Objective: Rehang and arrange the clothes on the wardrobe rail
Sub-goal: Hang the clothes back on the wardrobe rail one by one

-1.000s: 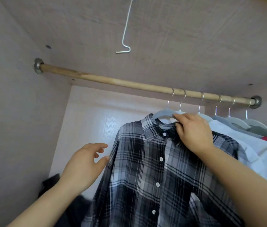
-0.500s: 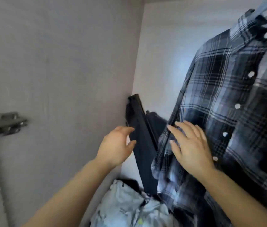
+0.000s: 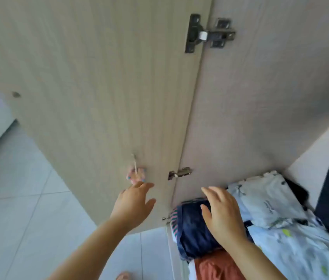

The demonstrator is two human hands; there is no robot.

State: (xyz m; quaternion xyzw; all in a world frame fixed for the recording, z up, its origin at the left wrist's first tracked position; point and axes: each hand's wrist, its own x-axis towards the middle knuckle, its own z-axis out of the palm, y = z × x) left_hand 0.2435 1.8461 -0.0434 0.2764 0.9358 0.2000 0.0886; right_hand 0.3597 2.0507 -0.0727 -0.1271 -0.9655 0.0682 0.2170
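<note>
**REACHING INTO THE PILE FOR THE NEXT GARMENT**

Laying the right hand [image 3: 223,215] over the folded dark blue garment [image 3: 192,237] at the front of the pile of clothes [image 3: 292,245] in the bottom of the wardrobe [image 3: 260,98]. Spreading the fingers straight and apart, clamping nothing. Probably selecting this piece for hanging next, as the one lying nearest the opening. Not confirming contact, owing to blur.

Holding the left hand [image 3: 133,203] in front of the open door [image 3: 99,98], just below a small pink ornament [image 3: 136,175] hanging there. Keeping the fingers apart and relaxed, gripping nothing. Likely readying to take the garment's other end.

Leaving the white printed garment [image 3: 270,199] just behind the blue one and the orange garment [image 3: 216,265] just in front. Not showing the rail.

Against half a second earlier: looking down at the pile rather than across at the hanging plaid shirt, now out of view. Showing the right hand off that shirt and over the pile. Showing the left hand nearer the door.
</note>
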